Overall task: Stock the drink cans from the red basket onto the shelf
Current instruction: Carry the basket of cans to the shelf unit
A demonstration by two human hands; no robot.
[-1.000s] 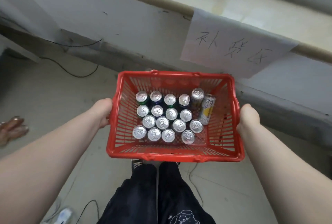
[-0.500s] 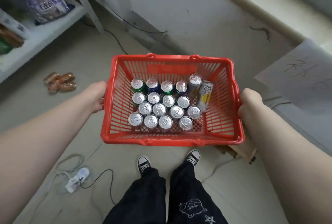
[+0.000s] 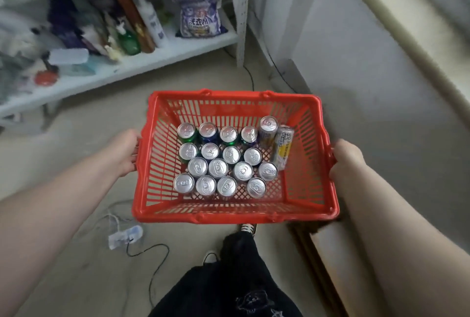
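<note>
While the red basket (image 3: 236,216) is gripped at its side rims by the left hand (image 3: 127,152) and right hand (image 3: 347,161), the drink cans (image 3: 218,167) are packed inside; stocking of the shelf (image 3: 142,62) is judged not yet begun.

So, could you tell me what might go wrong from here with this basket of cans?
The yellow can leans tilted beside the upright cans in the red basket, so a jolt could topple it. A black cable and power strip lie on the floor by the feet: a likely trip hazard, with the left hand and right hand both gripping the basket. The shelf looks crowded.
</note>
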